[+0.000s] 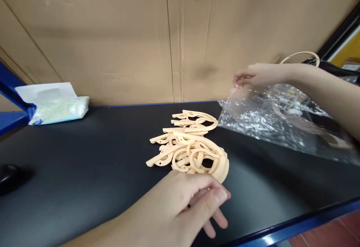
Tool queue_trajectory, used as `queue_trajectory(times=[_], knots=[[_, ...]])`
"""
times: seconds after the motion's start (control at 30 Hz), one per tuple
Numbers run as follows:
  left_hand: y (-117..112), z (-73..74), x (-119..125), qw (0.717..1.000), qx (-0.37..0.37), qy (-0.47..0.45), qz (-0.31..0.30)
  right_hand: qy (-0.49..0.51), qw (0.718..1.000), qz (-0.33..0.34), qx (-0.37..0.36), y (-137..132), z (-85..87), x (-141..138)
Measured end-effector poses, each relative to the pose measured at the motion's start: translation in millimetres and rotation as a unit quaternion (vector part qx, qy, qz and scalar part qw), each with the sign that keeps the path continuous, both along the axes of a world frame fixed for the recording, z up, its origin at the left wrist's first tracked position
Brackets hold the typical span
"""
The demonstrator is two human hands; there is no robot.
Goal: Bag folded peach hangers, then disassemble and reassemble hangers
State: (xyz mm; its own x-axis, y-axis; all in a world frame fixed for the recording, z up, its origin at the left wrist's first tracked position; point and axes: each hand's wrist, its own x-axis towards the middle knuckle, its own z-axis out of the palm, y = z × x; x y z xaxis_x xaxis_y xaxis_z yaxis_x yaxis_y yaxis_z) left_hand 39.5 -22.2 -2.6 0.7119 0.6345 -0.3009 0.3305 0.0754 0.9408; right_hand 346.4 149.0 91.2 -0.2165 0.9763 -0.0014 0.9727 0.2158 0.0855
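Curled, cream-coloured bracket-like pieces (pixel 197 145) lie in an overlapping pile in the middle of the black table. Just in front of the pile is my left hand (pixel 194 202), its fingers loosely bent and apart, with nothing seen in them; it covers the pile's near edge. At the right, my right hand (pixel 247 76) pinches the upper edge of a clear plastic bag (pixel 253 116). The bag is crinkled and spreads over the table's right side, with light-coloured pieces showing dimly through it. My right forearm hides part of the bag.
A white plastic packet (pixel 62 108) with a paper sheet (pixel 47 92) stands at the back left. A black rounded object (pixel 9 177) is at the left edge. Cardboard (pixel 126 41) walls the back of the black table (pixel 84 164). A thin cream loop (pixel 302 53) rises behind my right forearm.
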Motion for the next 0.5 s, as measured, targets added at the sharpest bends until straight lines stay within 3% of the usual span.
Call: queue_trajectory(times=[0.07,0.17,0.3,0.5], knots=[[-1,4.6,-4,0.999,0.043,0.009,-0.021,-0.059,0.997,-0.030,0.033,22,-5.3,12],[4,9.6,-12,0.998,0.055,0.013,-0.002,-0.073,0.997,-0.006,0.030,41,-25.9,17],[16,7.9,-23,0.997,0.062,-0.001,0.046,-0.058,0.997,0.034,0.036,46,-57.0,15],[36,5.1,-37,0.991,0.069,-0.031,0.110,-0.022,0.995,0.017,0.093,51,-88.0,16]])
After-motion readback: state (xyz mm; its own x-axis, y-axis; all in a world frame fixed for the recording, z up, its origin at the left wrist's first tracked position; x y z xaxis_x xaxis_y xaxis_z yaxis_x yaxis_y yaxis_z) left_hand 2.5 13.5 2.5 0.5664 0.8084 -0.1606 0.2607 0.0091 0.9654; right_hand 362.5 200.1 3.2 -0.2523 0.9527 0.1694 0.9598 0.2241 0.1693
